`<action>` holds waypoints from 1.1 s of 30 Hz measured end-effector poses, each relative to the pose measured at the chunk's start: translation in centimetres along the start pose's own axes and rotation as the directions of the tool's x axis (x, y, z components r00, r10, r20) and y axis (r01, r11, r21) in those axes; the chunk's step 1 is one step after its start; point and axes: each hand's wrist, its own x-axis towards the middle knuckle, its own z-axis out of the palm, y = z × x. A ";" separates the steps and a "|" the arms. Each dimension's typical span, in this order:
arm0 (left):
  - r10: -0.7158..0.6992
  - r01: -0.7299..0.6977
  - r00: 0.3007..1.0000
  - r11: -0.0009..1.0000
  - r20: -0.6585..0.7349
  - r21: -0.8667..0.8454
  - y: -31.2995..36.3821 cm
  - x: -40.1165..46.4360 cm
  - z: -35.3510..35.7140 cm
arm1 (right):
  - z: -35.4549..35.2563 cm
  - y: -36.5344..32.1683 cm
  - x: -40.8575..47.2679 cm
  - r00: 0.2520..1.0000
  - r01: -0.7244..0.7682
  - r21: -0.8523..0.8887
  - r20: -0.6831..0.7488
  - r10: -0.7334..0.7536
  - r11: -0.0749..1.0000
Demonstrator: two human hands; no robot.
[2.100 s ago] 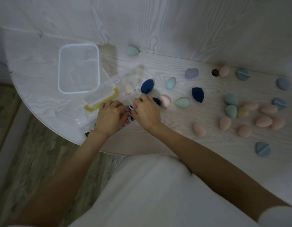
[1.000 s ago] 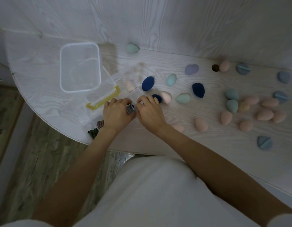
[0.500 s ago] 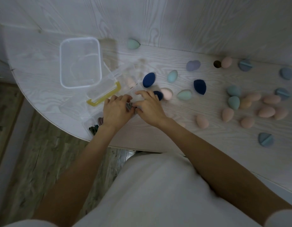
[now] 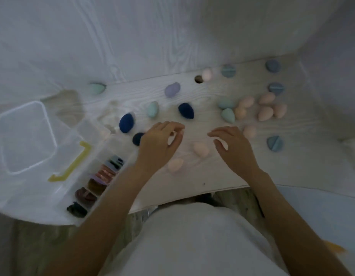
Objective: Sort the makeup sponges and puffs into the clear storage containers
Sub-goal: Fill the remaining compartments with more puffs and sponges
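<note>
You stand at a pale wood-grain desk (image 4: 192,96) whose back edge meets a wall panel of the same grain; grey-brown flooring shows below its near edge. Near the left edge sits an empty clear container (image 4: 26,137), and just beside it, toward the near edge, a clear divided box (image 4: 97,176) with a yellow latch holds dark, folded items in its compartments; what they are is too blurred to tell.

Sponges lie scattered across the desk. Your left hand (image 4: 158,144) hovers with fingers loosely curled, the fingertips close together near something small and pale; you cannot tell whether it pinches anything. A dark blue sponge (image 4: 137,138) lies just beside its knuckles, and a pink sponge (image 4: 175,165) lies near its wrist. Your right hand (image 4: 232,148) hangs relaxed, fingers bent and apart, holding nothing. Between the two hands lies another pink sponge (image 4: 200,149), untouched. A cluster of peach sponges (image 4: 266,108) and mint sponges (image 4: 227,114) sits beyond the right hand, with grey-blue round puffs (image 4: 274,143) toward the right edge.
</note>
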 end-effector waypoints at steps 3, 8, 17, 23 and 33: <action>0.144 -0.107 0.953 0.983 0.267 -0.147 2.8 4.8 5.4 | -4.0 6.7 -2.8 0.969 -0.237 -0.090 -0.088 0.229 0.967; 0.102 -0.058 0.849 0.993 0.518 -0.101 5.7 10.9 13.0 | -6.1 14.8 -4.5 0.746 -0.664 -0.055 0.009 0.666 0.745; -0.154 0.183 0.858 0.983 0.490 -0.011 9.7 19.9 23.9 | -6.7 21.5 -2.1 0.690 -0.685 -0.072 0.253 0.678 0.725; -0.241 0.231 0.785 0.969 0.571 0.091 10.0 25.8 30.3 | -6.9 22.0 -1.4 0.786 -0.527 -0.067 0.342 0.516 0.847; -0.389 0.373 0.702 0.914 0.596 0.157 10.7 27.2 34.3 | -9.3 26.3 -0.9 0.705 -0.707 0.167 0.083 0.704 0.688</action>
